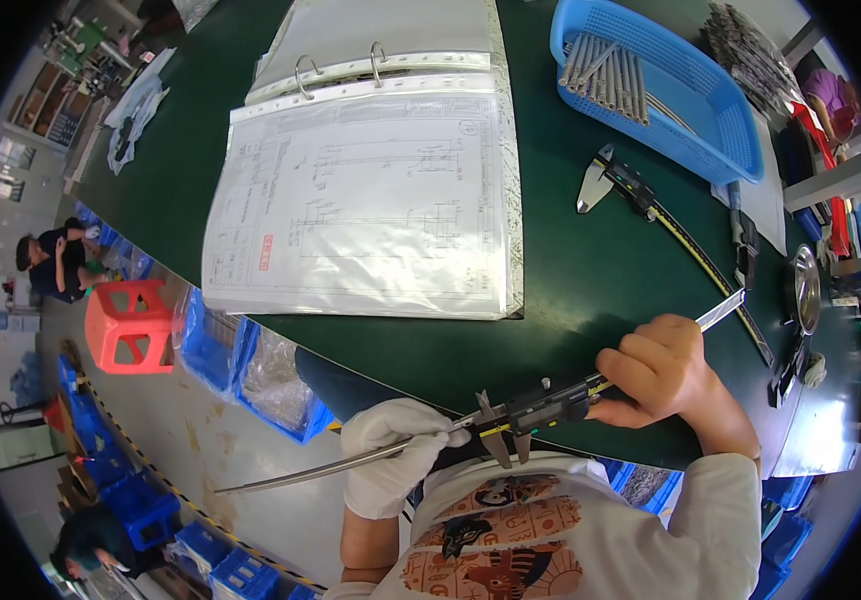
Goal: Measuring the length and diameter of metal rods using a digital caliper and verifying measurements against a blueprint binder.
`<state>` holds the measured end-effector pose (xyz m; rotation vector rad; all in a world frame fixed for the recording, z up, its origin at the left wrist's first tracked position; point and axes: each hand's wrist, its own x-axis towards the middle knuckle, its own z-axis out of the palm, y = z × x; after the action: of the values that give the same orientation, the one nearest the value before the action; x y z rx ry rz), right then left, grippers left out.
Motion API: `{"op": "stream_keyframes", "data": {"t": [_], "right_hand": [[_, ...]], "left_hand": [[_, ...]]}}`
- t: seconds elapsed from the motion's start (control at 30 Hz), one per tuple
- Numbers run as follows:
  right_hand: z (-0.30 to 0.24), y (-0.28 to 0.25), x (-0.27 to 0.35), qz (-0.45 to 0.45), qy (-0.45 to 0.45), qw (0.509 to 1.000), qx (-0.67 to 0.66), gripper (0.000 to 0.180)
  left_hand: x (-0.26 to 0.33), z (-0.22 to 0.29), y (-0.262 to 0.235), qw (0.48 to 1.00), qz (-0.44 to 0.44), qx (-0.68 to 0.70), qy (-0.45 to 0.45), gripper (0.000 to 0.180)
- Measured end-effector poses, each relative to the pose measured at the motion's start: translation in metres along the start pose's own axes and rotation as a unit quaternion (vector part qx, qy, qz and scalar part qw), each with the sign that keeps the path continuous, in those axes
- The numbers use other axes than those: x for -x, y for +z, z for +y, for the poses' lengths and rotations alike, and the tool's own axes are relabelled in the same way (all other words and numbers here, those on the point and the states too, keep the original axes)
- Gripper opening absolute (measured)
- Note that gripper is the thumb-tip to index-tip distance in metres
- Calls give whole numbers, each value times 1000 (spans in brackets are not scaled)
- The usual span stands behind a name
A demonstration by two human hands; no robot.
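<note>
One long grey metal rod (300, 473), its end at the black digital caliper (545, 407), is pinched by the white-gloved left hand (388, 452); the bare right hand (658, 372) wraps its fingers around the caliper. I judge measurement underway; whether the stacked rods (605, 82) in the blue plastic basket (725, 115) are done, I cannot tell.

This was a workshop, most likely a metal-parts factory's measuring corner. A green bench (590, 290) bore a ring binder (365, 200) of technical drawings, a second caliper (633, 187) and, at its far right, a blue basket (725, 115) of slim metal rods (605, 75). A digital caliper (540, 410) was set at a long rod (320, 468) on the near side. To the left stood blue crates (312, 425), a striped floor line (200, 533), machinery (85, 45) and co-workers (60, 262).
</note>
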<state>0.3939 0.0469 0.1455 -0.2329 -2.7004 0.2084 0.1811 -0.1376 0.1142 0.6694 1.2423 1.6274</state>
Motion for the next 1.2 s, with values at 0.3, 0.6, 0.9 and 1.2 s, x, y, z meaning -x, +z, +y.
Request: {"op": "stream_keyframes", "data": {"t": [0.3,0.6,0.9,1.2], "right_hand": [[1,1,3,10,5,1000,-14,33],[2,3,4,9,-5,1000,-22,38],[2,4,4,-2,-14,1000,-3,30],[1,1,1,1,-15,1000,-19,27]], "left_hand": [[1,3,4,1000,15,0,-5,3],[2,2,2,1000,17,5,-4,3],[-1,6,3,1000,18,-20,8,3],[-4,11,-1,999,24,-33,18,2]]}}
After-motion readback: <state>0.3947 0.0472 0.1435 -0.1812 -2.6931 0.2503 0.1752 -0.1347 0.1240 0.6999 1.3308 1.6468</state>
